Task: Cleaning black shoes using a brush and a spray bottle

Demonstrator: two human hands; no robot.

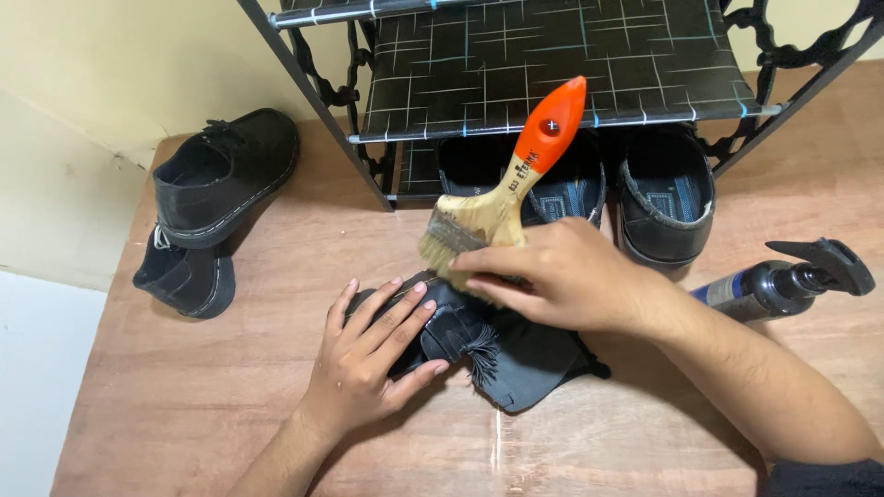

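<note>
Black loafer flat on board | left hand pressed open on toe | right hand gripping brush, bristles at loafer | spray bottle near right

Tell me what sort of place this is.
Probably a home shoe-storage corner on a wooden floor: a metal shoe rack holds black loafers, black lace-up shoes sit by the wall, and a spray bottle lies nearby.
</note>
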